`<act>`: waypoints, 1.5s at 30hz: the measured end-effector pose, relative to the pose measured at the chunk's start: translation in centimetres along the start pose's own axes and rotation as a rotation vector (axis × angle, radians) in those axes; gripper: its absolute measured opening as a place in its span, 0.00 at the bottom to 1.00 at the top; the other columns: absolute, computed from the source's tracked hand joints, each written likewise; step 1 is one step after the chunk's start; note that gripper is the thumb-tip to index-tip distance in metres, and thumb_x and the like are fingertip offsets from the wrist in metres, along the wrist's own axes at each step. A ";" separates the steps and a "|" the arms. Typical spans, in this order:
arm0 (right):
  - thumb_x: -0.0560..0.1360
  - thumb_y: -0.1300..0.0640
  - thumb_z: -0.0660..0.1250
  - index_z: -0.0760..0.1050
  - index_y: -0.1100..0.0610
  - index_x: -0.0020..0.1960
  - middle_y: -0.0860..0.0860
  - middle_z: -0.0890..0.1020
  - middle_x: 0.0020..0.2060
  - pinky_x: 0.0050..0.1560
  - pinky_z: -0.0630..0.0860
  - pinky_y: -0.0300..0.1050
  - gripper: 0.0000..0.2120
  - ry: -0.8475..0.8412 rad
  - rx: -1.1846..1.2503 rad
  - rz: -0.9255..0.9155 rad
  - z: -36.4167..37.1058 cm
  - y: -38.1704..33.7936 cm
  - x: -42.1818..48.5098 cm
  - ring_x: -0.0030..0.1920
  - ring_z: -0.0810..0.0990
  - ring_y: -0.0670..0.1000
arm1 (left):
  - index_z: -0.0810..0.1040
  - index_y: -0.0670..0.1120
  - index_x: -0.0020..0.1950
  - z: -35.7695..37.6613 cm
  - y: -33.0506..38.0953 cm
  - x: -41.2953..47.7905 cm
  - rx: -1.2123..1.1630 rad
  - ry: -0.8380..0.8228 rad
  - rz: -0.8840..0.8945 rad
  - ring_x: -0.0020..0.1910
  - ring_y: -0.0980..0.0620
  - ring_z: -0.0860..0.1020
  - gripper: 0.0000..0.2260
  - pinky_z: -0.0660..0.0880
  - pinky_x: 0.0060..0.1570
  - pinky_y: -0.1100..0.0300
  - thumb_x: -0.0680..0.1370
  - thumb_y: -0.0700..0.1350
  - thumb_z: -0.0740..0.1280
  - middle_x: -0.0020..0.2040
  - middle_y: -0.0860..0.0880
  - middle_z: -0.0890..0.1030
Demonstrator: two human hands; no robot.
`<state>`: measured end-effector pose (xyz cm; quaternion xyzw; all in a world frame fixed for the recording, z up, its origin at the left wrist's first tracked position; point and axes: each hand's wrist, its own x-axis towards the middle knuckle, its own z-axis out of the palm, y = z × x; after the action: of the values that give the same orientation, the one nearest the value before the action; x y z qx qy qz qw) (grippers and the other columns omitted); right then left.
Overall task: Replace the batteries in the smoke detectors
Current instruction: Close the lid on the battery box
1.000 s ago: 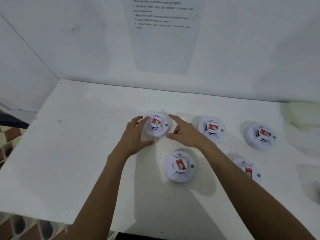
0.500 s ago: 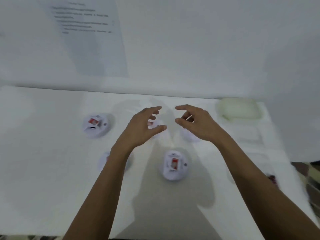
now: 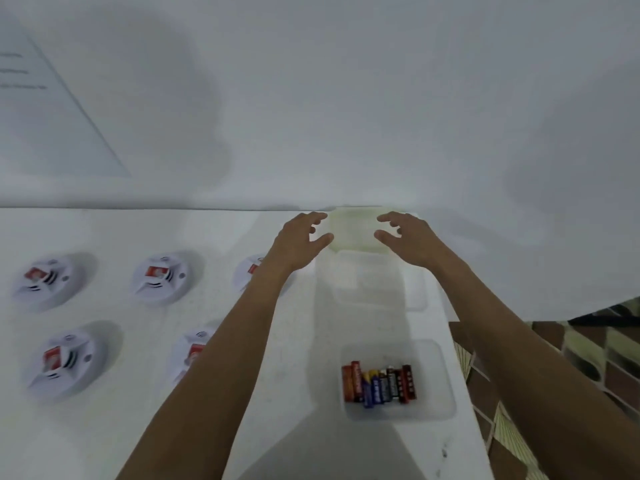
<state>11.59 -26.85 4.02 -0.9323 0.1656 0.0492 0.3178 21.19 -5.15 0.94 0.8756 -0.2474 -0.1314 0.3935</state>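
Note:
Several white round smoke detectors with red labels lie on the white table: one at the far left (image 3: 41,280), one beside it (image 3: 160,277), one at the front left (image 3: 60,362). Two more are partly hidden behind my left forearm. My left hand (image 3: 298,242) and my right hand (image 3: 407,239) hover, both open with fingers spread, on either side of a yellowish translucent container (image 3: 356,230) at the back of the table. Neither hand touches it. A clear tub (image 3: 434,408) near the front right holds several batteries (image 3: 379,382).
A second clear, empty-looking tub (image 3: 414,296) sits between the yellowish container and the battery tub. The table's right edge (image 3: 464,393) drops off to a patterned floor. A white wall with an instruction sheet (image 3: 45,109) rises behind the table.
My view and both hands have swung right, away from the smoke detectors, to the containers at the table's right end. The hands stay open and empty.

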 end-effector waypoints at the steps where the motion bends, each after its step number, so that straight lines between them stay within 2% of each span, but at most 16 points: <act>1: 0.80 0.47 0.62 0.69 0.52 0.72 0.53 0.72 0.69 0.68 0.65 0.48 0.21 0.011 -0.013 0.012 -0.4 1.0 0.6 0.70 0.69 0.54 | 0.71 0.51 0.67 0.6 0.1 1.1 0.031 -0.019 -0.019 0.57 0.54 0.75 0.21 0.72 0.59 0.53 0.76 0.54 0.67 0.63 0.51 0.75; 5: 0.82 0.44 0.57 0.66 0.53 0.74 0.52 0.68 0.74 0.73 0.57 0.47 0.24 -0.002 -0.012 0.079 -1.0 4.1 2.5 0.75 0.63 0.53 | 0.67 0.50 0.71 3.0 -0.2 4.0 0.152 -0.106 -0.126 0.66 0.48 0.70 0.23 0.67 0.65 0.50 0.77 0.55 0.64 0.70 0.47 0.68; 10: 0.83 0.44 0.52 0.65 0.53 0.75 0.51 0.65 0.75 0.73 0.56 0.46 0.24 -0.120 0.086 0.116 -0.5 5.4 2.9 0.76 0.61 0.53 | 0.66 0.49 0.71 4.7 -0.1 5.0 0.175 -0.099 -0.197 0.69 0.45 0.66 0.26 0.63 0.68 0.50 0.76 0.56 0.65 0.72 0.45 0.65; 17: 0.83 0.44 0.54 0.70 0.55 0.72 0.51 0.70 0.73 0.71 0.61 0.47 0.23 -0.073 0.237 0.133 0.0 5.2 2.8 0.73 0.66 0.52 | 0.66 0.44 0.72 4.8 0.8 4.7 0.148 -0.075 -0.209 0.68 0.45 0.67 0.26 0.63 0.68 0.49 0.77 0.55 0.65 0.71 0.43 0.67; 22: 0.81 0.44 0.58 0.70 0.54 0.71 0.48 0.69 0.73 0.66 0.61 0.42 0.23 -0.054 0.398 0.158 0.3 4.6 2.9 0.73 0.66 0.50 | 0.66 0.42 0.72 4.3 1.8 4.1 0.069 -0.056 -0.203 0.69 0.47 0.67 0.28 0.64 0.68 0.49 0.77 0.54 0.65 0.72 0.44 0.66; 26: 0.80 0.43 0.61 0.72 0.51 0.71 0.47 0.70 0.72 0.69 0.63 0.44 0.22 0.024 0.470 0.131 -0.1 4.1 2.6 0.72 0.67 0.49 | 0.65 0.42 0.73 3.5 2.8 3.8 0.031 -0.001 -0.172 0.70 0.47 0.66 0.28 0.63 0.69 0.49 0.77 0.54 0.66 0.73 0.44 0.65; 31: 0.80 0.41 0.59 0.72 0.45 0.69 0.47 0.69 0.72 0.75 0.59 0.55 0.20 0.191 0.442 0.044 -1.7 2.6 0.8 0.75 0.61 0.50 | 0.64 0.43 0.73 1.9 4.7 3.2 0.017 0.060 -0.106 0.70 0.47 0.66 0.29 0.63 0.69 0.50 0.77 0.55 0.66 0.73 0.44 0.65; 34: 0.81 0.45 0.58 0.71 0.45 0.70 0.49 0.67 0.74 0.76 0.57 0.53 0.19 0.259 0.392 -0.003 -2.7 1.5 -1.3 0.76 0.58 0.50 | 0.67 0.44 0.72 0.7 6.4 1.7 -0.063 0.149 -0.073 0.67 0.50 0.69 0.28 0.66 0.66 0.55 0.76 0.55 0.67 0.72 0.47 0.66; 37: 0.81 0.46 0.59 0.70 0.44 0.71 0.50 0.65 0.75 0.75 0.60 0.54 0.19 0.291 0.394 -0.022 -3.1 0.8 -4.0 0.77 0.57 0.50 | 0.68 0.47 0.71 0.1 7.7 -1.0 -0.111 0.218 -0.061 0.63 0.55 0.72 0.26 0.66 0.58 0.63 0.76 0.55 0.68 0.70 0.50 0.68; 39: 0.81 0.47 0.60 0.70 0.44 0.71 0.51 0.65 0.75 0.73 0.62 0.56 0.18 0.295 0.381 -0.027 -2.9 0.8 -5.9 0.77 0.58 0.51 | 0.68 0.48 0.71 0.2 8.0 -3.1 -0.109 0.222 -0.073 0.62 0.56 0.71 0.26 0.65 0.57 0.64 0.76 0.55 0.68 0.70 0.51 0.68; 41: 0.81 0.48 0.60 0.70 0.44 0.71 0.52 0.64 0.75 0.72 0.64 0.57 0.18 0.276 0.360 -0.026 -2.2 0.9 -7.9 0.76 0.58 0.52 | 0.68 0.48 0.72 0.7 7.9 -5.3 -0.092 0.214 -0.088 0.64 0.55 0.71 0.27 0.65 0.60 0.63 0.75 0.55 0.68 0.70 0.51 0.68; 43: 0.80 0.47 0.61 0.71 0.44 0.71 0.54 0.66 0.74 0.71 0.65 0.59 0.19 0.238 0.339 -0.025 -1.0 1.3 -10.1 0.76 0.58 0.53 | 0.67 0.48 0.72 1.5 7.5 -7.5 -0.085 0.210 -0.098 0.65 0.53 0.70 0.27 0.68 0.65 0.55 0.75 0.55 0.68 0.71 0.50 0.68; 45: 0.80 0.47 0.62 0.71 0.45 0.71 0.57 0.68 0.72 0.71 0.66 0.59 0.19 0.200 0.302 -0.009 0.3 1.7 -12.5 0.75 0.60 0.55 | 0.67 0.48 0.72 2.3 7.0 -9.7 -0.078 0.188 -0.103 0.67 0.52 0.69 0.28 0.70 0.64 0.48 0.75 0.56 0.68 0.71 0.49 0.68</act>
<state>-0.70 -24.46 5.22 -0.8750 0.1979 -0.0706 0.4362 9.70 -5.30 5.03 0.8796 -0.1590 -0.0785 0.4415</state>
